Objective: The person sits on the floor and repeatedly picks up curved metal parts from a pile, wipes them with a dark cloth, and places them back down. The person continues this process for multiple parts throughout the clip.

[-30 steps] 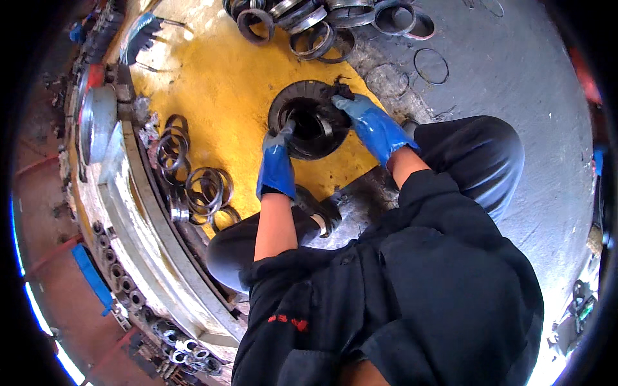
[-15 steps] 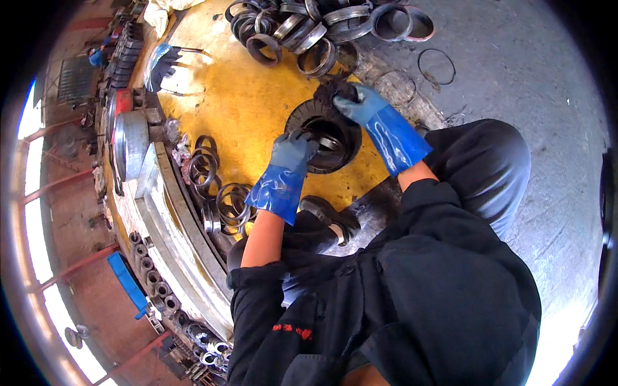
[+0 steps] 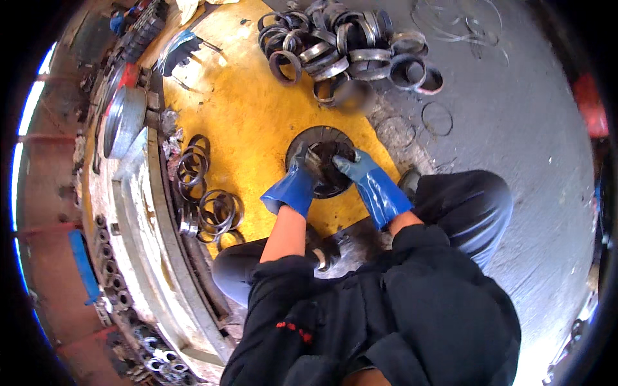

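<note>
A round black basin (image 3: 313, 135) stands on the yellow floor sheet in front of me, with dark contents. My left hand (image 3: 300, 168), in a blue rubber glove, reaches over the basin's left side. Its fingers are curled round something dark and partly shiny that I cannot make out. My right hand (image 3: 355, 167), gloved the same way, is at the right side of the basin. Its thumb and fingers close on a dark, grimy lump (image 3: 329, 154), perhaps a rag; the hand and shadow hide much of it. Both hands are close together inside the rim.
A heap of dark metal rings (image 3: 370, 55) lies beyond the basin. More loose rings (image 3: 219, 209) lie to the left, beside a long pale metal beam (image 3: 145, 212). A thin hoop (image 3: 438, 119) lies on the grey floor (image 3: 515, 96) at the right. My bent knees flank the basin.
My right hand has come down from the far rim into the basin with the dark lump, closer to my left hand. The view has shifted, so the ring heap shows more fully.
</note>
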